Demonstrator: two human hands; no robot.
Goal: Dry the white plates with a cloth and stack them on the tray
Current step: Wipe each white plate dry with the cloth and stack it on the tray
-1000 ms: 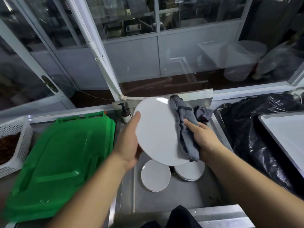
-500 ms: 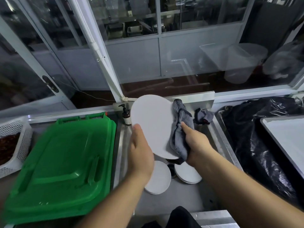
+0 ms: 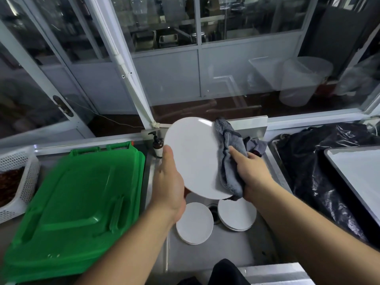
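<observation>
Two bare forearms reach forward from the near edge over a steel sink. On the sink floor, nearest, lie more white plates: one stack to the left of the drain, another to its right.

Above them the left hand holds a white plate tilted up on edge, thumb on its near face, the other fingers hidden behind it. The right hand grips a grey cloth folded over the plate's right rim, index finger stretched along the cloth and pressing it to the plate.

To dry it well, the left hand would probably turn the plate while the cloth, pinching both faces, runs round the rim and then across the middle. A firm left grip matters, since a wet plate may slip onto those below.

The tray lies at the right edge, no plates visible on it. A green lid lies to the left; a pump bottle stands beyond the plate.
</observation>
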